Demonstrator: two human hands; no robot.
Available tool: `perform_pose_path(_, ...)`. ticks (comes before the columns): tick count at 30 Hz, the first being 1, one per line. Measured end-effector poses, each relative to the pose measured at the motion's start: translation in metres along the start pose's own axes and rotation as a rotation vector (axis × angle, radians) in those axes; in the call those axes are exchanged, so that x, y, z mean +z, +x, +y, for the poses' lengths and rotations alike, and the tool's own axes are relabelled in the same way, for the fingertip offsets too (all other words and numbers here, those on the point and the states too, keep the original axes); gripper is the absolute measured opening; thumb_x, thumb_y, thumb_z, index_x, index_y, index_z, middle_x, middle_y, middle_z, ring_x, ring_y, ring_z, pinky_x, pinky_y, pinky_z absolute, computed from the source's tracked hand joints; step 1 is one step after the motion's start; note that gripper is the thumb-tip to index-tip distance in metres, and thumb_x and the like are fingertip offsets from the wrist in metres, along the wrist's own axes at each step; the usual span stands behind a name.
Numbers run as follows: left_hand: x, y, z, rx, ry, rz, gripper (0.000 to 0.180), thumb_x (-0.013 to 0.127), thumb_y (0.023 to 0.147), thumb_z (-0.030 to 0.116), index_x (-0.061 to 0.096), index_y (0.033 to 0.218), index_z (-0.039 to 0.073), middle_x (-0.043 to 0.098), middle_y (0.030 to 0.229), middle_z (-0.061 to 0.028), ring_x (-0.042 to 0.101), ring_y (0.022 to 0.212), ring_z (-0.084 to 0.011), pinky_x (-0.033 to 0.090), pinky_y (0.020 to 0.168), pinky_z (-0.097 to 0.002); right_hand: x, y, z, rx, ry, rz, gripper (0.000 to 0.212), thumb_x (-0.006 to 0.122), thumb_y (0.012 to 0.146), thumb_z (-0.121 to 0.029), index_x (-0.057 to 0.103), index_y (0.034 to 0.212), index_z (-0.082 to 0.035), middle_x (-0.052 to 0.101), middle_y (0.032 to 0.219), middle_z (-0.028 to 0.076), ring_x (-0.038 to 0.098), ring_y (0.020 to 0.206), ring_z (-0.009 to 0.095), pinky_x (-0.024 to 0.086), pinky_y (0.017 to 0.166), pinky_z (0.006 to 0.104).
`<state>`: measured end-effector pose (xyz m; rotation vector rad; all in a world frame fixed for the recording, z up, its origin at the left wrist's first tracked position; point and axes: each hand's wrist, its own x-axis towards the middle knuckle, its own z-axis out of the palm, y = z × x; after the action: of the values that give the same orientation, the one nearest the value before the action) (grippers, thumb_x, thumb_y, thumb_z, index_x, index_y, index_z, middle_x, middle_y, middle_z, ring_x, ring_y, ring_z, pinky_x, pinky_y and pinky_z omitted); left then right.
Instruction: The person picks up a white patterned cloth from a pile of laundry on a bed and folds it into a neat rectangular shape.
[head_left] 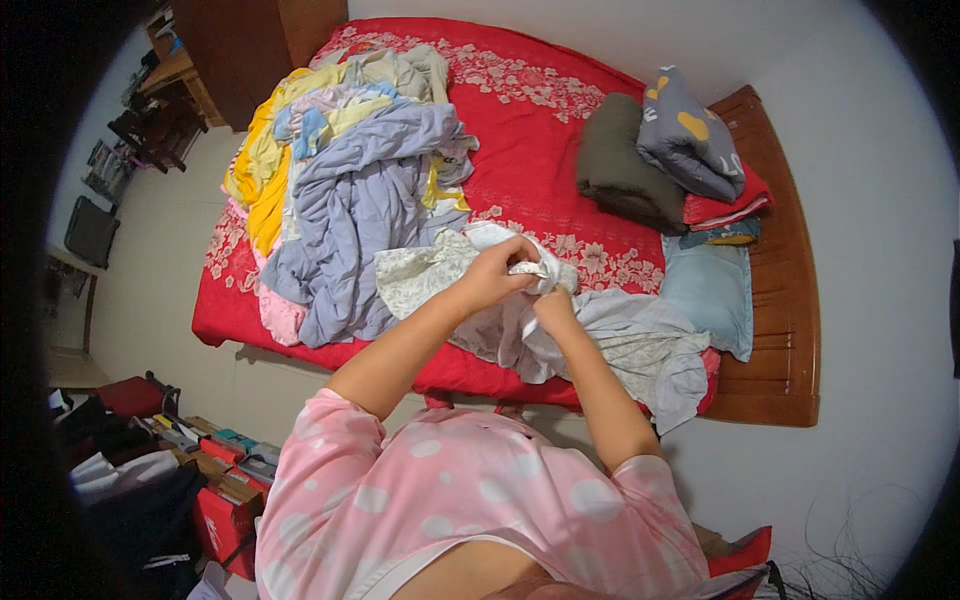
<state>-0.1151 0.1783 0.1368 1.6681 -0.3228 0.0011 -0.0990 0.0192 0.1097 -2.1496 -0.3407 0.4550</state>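
Note:
Both my hands grip a white, pale-patterned cloth that lies bunched at the near edge of the bed with the red floral cover. My left hand pinches a fold of it from above. My right hand clutches the same cloth just below and to the right. The rest of the cloth spreads out under and to the right of my hands.
A heap of clothes in lavender, yellow and pink covers the bed's left half. Folded blankets and pillows are stacked at the wooden headboard, with a light blue pillow. Boxes and bags crowd the floor at left.

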Motion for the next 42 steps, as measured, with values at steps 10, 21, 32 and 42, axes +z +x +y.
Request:
perform_pose_path(10, 0.003, -0.069, -0.136, -0.25, 0.747, -0.161, 0.112, 0.077, 0.047, 0.038, 0.008, 0.133, 0.02, 0.013, 0.137, -0.0119, 0.014, 0.124, -0.0358, 0.015, 0.098, -0.0511, -0.083, -0.019, -0.038, -0.018, 0.787, 0.438, 0.031, 0.045, 0.08, -0.009, 0.047, 0.109, 0.0, 0.053, 0.103, 0.008, 0.051, 0.089, 0.017, 0.041, 0.077, 0.0301)
perform_pose_path(21, -0.006, -0.037, -0.205, -0.426, 1.092, 0.146, 0.059, 0.064, 0.067, 0.02, 0.039, 0.12, 0.018, 0.027, 0.132, -0.0071, 0.022, 0.122, -0.0299, 0.018, 0.097, -0.0526, -0.218, -0.089, -0.039, -0.138, 1.01, 0.559, 0.038, 0.05, 0.08, -0.021, 0.046, 0.112, -0.002, 0.051, 0.11, 0.011, 0.049, 0.1, 0.024, 0.041, 0.086, 0.037)
perform_pose_path(32, -0.056, 0.009, -0.157, -0.595, -1.089, 0.628, 0.029, 0.038, 0.082, 0.022, 0.053, 0.093, 0.0, 0.058, 0.088, -0.0132, 0.057, 0.078, -0.0236, 0.047, 0.071, -0.0343, -0.237, -0.005, 0.046, 0.018, 1.231, 0.878, 0.037, 0.025, 0.09, -0.02, 0.031, 0.121, 0.0, 0.037, 0.119, 0.019, 0.039, 0.109, 0.031, 0.036, 0.09, 0.048)
perform_pose_path(42, -0.116, -0.103, -0.155, -0.582, -1.166, 1.022, 0.041, 0.032, 0.087, 0.032, 0.047, 0.11, 0.001, 0.053, 0.107, -0.0153, 0.05, 0.099, -0.0292, 0.038, 0.087, -0.0444, -0.065, 0.265, 0.134, 0.431, 1.521, 0.185, 0.043, 0.028, 0.085, -0.042, 0.046, 0.11, -0.012, 0.046, 0.114, 0.013, 0.041, 0.108, 0.029, 0.032, 0.089, 0.0511)
